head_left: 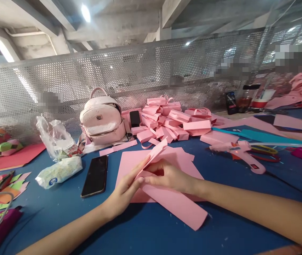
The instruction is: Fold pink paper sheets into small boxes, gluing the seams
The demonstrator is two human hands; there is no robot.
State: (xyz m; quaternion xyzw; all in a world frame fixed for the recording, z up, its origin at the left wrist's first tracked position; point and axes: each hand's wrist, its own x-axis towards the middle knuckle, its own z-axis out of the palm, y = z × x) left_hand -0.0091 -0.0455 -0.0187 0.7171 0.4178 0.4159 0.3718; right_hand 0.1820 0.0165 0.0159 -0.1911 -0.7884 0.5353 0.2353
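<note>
Both my hands grip one folded strip of pink paper [177, 205] above the middle of the blue table. My left hand [125, 187] lies along the raised flap, its thumb near the fold. My right hand [172, 177] pinches the strip close to the same fold, fingertips partly hidden behind the paper. The strip's lower end slants down to the right, while its other end stands up to a narrow tip. Beneath the hands lie flat pink sheets [129, 161]. A pink glue gun [242, 150] rests to the right of my right hand.
Behind is a heap of folded pink paper pieces [164, 118] beside a pink backpack [101, 118]. A black phone [95, 176], a tissue pack [59, 172] and a plastic bag [55, 136] lie left. Coloured scraps [7, 187] sit at far left; a cable [291, 184] trails right.
</note>
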